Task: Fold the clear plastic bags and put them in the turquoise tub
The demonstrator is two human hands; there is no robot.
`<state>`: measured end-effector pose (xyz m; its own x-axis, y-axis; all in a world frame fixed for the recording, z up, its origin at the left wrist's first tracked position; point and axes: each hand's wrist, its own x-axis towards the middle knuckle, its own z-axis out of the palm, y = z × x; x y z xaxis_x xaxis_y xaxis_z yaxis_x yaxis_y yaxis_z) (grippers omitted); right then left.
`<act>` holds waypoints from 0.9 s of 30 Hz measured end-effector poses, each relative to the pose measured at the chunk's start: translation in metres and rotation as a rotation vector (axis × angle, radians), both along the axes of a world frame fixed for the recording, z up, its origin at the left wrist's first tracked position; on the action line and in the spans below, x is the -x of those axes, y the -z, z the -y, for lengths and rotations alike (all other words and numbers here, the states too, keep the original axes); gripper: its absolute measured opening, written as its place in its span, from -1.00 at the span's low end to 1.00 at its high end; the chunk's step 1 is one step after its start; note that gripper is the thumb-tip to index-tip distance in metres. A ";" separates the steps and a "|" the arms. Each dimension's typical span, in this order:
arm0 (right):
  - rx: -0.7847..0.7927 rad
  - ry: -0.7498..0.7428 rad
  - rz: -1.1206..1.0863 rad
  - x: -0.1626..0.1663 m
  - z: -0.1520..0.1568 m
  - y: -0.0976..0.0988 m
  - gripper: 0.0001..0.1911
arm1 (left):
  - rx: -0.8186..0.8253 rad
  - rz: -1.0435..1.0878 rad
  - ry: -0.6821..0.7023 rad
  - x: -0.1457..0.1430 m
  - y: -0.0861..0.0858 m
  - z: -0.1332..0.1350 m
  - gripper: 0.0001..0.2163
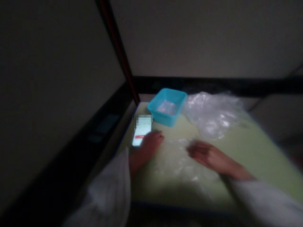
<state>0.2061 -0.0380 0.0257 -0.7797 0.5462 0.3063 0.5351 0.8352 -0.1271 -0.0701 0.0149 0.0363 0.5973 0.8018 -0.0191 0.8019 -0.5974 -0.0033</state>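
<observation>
A clear plastic sheet or bag (175, 160) lies flat on the pale green tabletop (255, 157), its far edge running between my two hands. At that edge's left end, my left hand (153, 140) is closed with curled fingers, seemingly pinching the plastic's corner. My right hand (203, 154) is over the right side of the same plastic; motion blur smears its fingers, so their grip is unclear. Just beside my left hand is a lit phone (142, 129), partly covered by the hand, with a red mark on its screen.
A turquoise plastic basin (165, 119) stands at the back of the table with clear plastic pieces (167, 107) inside. To its right spreads a crumpled heap of clear plastic (213, 113). Walls rise behind and to the left, with a dark red pole (120, 53) at the corner. Light is dim.
</observation>
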 end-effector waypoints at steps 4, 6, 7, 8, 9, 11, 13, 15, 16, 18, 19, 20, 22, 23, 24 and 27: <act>0.004 -0.001 0.002 -0.002 0.000 0.002 -0.73 | -0.050 -0.053 -0.133 0.001 -0.006 -0.001 -0.75; 0.004 0.018 -0.017 -0.002 0.001 0.002 -0.72 | -0.063 -0.013 -0.162 0.000 -0.010 -0.001 -0.73; 0.008 0.037 -0.030 -0.002 0.001 0.002 -0.72 | -0.065 0.035 -0.169 -0.001 -0.011 0.000 -0.72; 0.019 0.062 -0.041 -0.002 0.000 0.002 -0.72 | -0.065 0.098 -0.171 -0.004 -0.010 0.002 -0.70; 0.036 0.091 -0.049 -0.001 0.000 0.002 -0.71 | -0.066 0.167 -0.166 -0.008 -0.009 0.004 -0.68; 0.077 0.152 -0.053 -0.001 0.000 0.003 -0.64 | -0.067 0.273 -0.130 -0.020 -0.002 0.014 -0.65; 0.110 0.202 -0.041 0.000 -0.001 0.005 -0.55 | -0.073 0.289 -0.056 -0.034 0.007 0.028 -0.63; 0.125 0.234 -0.023 0.000 -0.001 0.009 -0.47 | -0.039 0.260 0.047 -0.047 0.015 0.043 -0.58; 0.128 0.244 -0.014 0.000 -0.001 0.012 -0.44 | -0.021 0.249 0.061 -0.052 0.018 0.049 -0.52; 0.121 0.254 -0.004 0.000 -0.001 0.017 -0.38 | 0.039 0.238 0.059 -0.058 0.023 0.057 -0.42; 0.117 0.255 0.000 0.000 -0.001 0.020 -0.35 | 0.061 0.236 0.049 -0.058 0.025 0.059 -0.39; 0.114 0.253 0.003 0.000 -0.001 0.022 -0.33 | 0.077 0.235 0.039 -0.058 0.026 0.059 -0.37; 0.112 0.249 0.006 -0.001 -0.001 0.026 -0.30 | 0.084 0.231 0.031 -0.056 0.028 0.056 -0.36; 0.112 0.246 0.007 -0.001 -0.001 0.027 -0.28 | 0.082 0.227 0.033 -0.054 0.029 0.054 -0.36; 0.110 0.241 0.009 -0.002 -0.001 0.029 -0.27 | 0.079 0.222 0.037 -0.053 0.029 0.052 -0.36; 0.089 0.226 0.013 -0.004 -0.002 0.032 -0.27 | 0.071 0.209 0.048 -0.049 0.030 0.047 -0.38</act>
